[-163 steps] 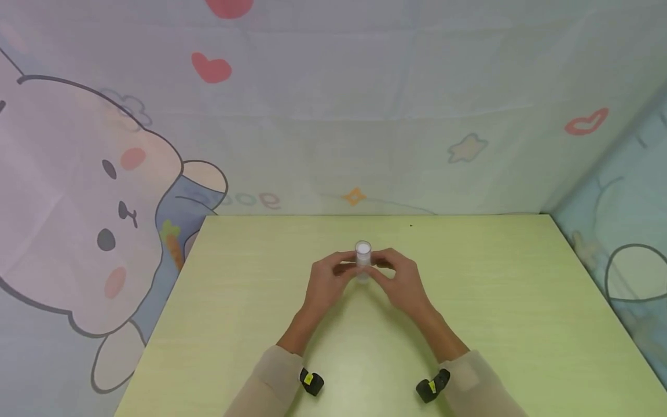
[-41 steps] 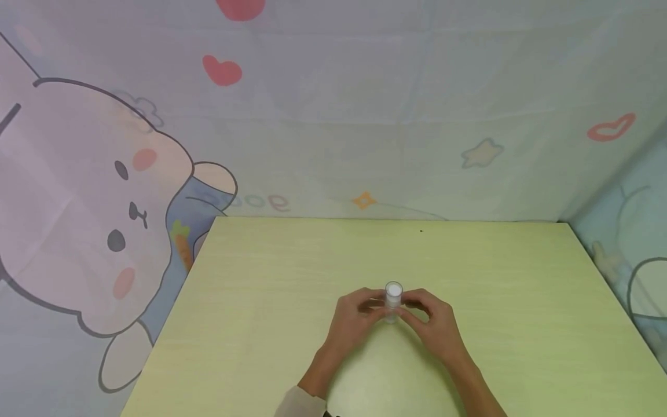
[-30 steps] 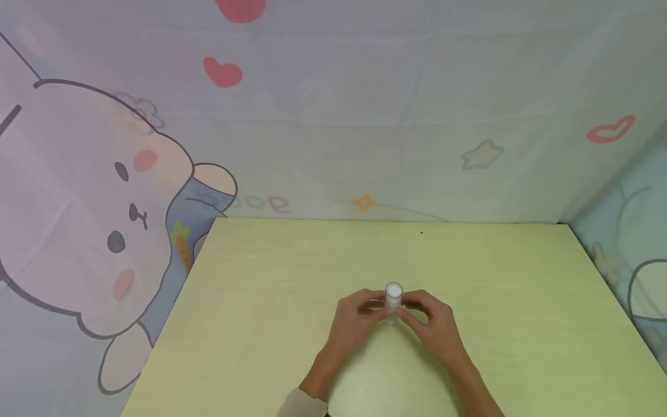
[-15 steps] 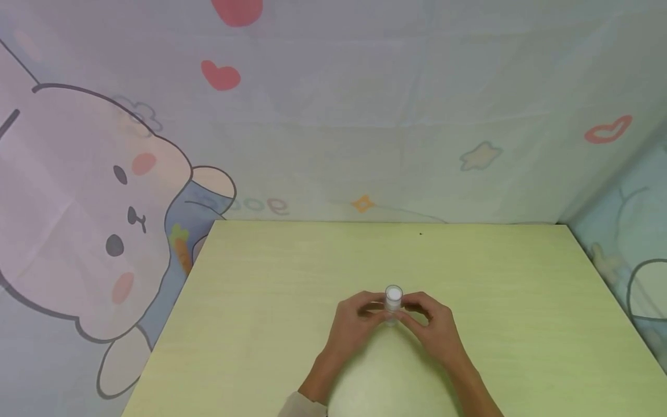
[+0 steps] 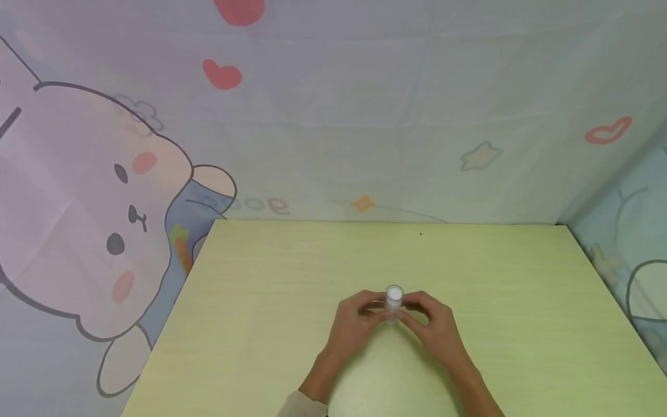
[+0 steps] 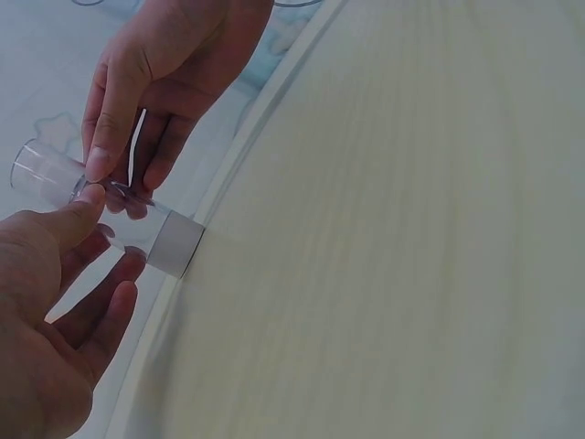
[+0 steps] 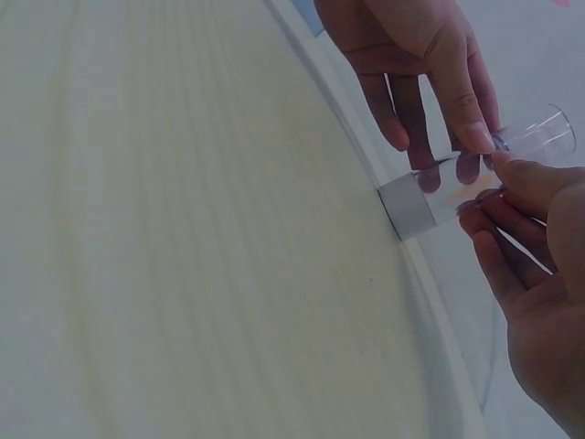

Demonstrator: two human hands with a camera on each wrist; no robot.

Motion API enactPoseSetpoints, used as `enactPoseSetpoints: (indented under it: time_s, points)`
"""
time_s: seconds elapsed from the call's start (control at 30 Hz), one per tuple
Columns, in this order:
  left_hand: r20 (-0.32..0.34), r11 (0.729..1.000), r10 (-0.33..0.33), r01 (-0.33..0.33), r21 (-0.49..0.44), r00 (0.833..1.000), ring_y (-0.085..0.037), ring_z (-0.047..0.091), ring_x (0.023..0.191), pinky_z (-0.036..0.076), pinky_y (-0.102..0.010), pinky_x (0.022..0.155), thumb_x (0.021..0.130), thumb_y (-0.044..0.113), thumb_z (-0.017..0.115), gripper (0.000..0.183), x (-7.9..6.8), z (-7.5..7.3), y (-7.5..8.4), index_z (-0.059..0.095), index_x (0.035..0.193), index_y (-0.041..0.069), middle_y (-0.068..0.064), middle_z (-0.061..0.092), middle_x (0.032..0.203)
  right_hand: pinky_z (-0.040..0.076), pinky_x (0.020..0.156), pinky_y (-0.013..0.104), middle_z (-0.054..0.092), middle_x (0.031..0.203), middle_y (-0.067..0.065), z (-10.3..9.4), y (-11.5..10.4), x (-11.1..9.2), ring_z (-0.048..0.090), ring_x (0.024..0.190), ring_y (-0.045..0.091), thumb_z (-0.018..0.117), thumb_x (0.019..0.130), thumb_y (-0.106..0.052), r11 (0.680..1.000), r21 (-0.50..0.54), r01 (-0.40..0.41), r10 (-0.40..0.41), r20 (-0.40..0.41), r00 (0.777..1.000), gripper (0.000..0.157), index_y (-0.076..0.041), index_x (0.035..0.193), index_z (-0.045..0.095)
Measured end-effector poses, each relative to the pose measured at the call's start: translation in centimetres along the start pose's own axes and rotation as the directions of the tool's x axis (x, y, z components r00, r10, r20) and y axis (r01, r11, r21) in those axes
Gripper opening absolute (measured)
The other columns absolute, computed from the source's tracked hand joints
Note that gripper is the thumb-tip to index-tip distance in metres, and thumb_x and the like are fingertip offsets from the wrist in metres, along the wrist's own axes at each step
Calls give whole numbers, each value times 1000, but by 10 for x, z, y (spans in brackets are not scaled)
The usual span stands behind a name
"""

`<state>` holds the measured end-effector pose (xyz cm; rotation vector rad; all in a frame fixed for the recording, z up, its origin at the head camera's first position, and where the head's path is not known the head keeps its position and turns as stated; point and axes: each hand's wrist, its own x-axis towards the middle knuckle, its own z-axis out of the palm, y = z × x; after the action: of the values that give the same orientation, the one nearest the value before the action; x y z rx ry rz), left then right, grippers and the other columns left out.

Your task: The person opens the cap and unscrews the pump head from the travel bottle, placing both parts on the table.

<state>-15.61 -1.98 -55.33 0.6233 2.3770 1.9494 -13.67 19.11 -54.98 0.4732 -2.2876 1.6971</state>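
Observation:
A small clear cylindrical bottle [image 5: 394, 296] stands upright on the table between both hands. Its base [image 6: 175, 245] is white-grey, and the see-through top section [image 7: 546, 133] has a round rim. My left hand [image 5: 350, 324] pinches the bottle's middle from the left, thumb on the near side and fingers behind. From the right, my right hand [image 5: 436, 329] pinches it the same way. The two thumbs meet close together at the seam below the top section. Part of the bottle's middle is covered by fingers.
The pale yellow-green table [image 5: 260, 278] reaches back to a hanging cloth [image 5: 333, 87] printed with hearts, a star and a cartoon animal. A tiny dark speck [image 5: 421, 234] lies near the table's back edge. More printed cloth hangs at the right side.
Since the oldest frame, the bottle and both hands appear lower and slightly right in the head view, which has shifted a little. Over the last second, the grip and bottle stay practically unchanged.

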Motion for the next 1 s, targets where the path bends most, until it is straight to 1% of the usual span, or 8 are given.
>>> enactPoseSetpoints:
  time_s: [0.2,0.4,0.47,0.67,0.73,0.8,0.93,1.0]
  points:
    - [17,1000,-17,17,11,1000,-15,72,113,61,-30,90,94,23,82,36,0,0,0,74,129,21,5,74,124,56,99,25,75,115,-3,-4,-1,-1,70,110,14,85,90,-7,1000,-21,-19,20,25,999,31,-18,117,75]
    - [72,995,-77,71,75,994,-17,68,122,58,-35,99,94,39,81,49,-3,-8,5,66,140,30,12,68,135,56,100,30,73,118,-8,-9,-3,1,69,111,14,87,90,-15,995,-97,-23,30,66,997,35,-22,122,73]
    - [92,993,-85,77,88,992,-19,66,126,57,-37,102,94,41,81,54,-4,-12,7,63,144,28,11,66,139,56,101,32,73,119,-9,-12,-6,2,69,112,14,87,91,-17,994,-112,-15,22,67,998,36,-23,124,72]
    - [102,994,-84,75,83,991,-26,63,131,56,-42,104,96,31,81,62,-7,-20,7,57,150,14,0,65,144,52,103,30,72,120,-9,-17,-18,5,66,114,19,89,89,-19,991,-132,0,6,43,999,40,-25,125,72]
    - [107,994,-96,89,69,990,-26,63,132,55,-42,105,96,30,81,62,-9,-20,4,57,151,13,-1,64,145,52,102,30,72,120,-8,-17,-21,5,66,113,21,89,88,-15,991,-133,2,2,30,1000,42,-23,125,73]
    - [116,993,-108,102,58,987,-27,62,132,55,-42,106,97,30,81,62,-11,-19,2,56,151,14,-1,64,145,51,102,30,73,119,-4,-17,-30,6,66,113,26,89,87,-9,992,-126,-2,4,22,1000,42,-17,124,73]
    - [118,993,-116,110,52,986,-26,63,132,55,-41,106,97,31,81,61,-11,-17,0,57,151,15,1,63,145,50,104,28,73,119,-1,-16,-29,8,66,114,28,89,86,-6,994,-109,-1,3,19,1000,43,-14,124,72]
    - [111,992,-117,112,57,987,-24,64,131,55,-40,105,97,31,81,60,-10,-18,0,58,150,16,4,64,145,49,104,27,72,121,-2,-15,-25,10,65,116,26,89,86,-8,995,-102,10,-7,27,1000,44,-16,126,72]
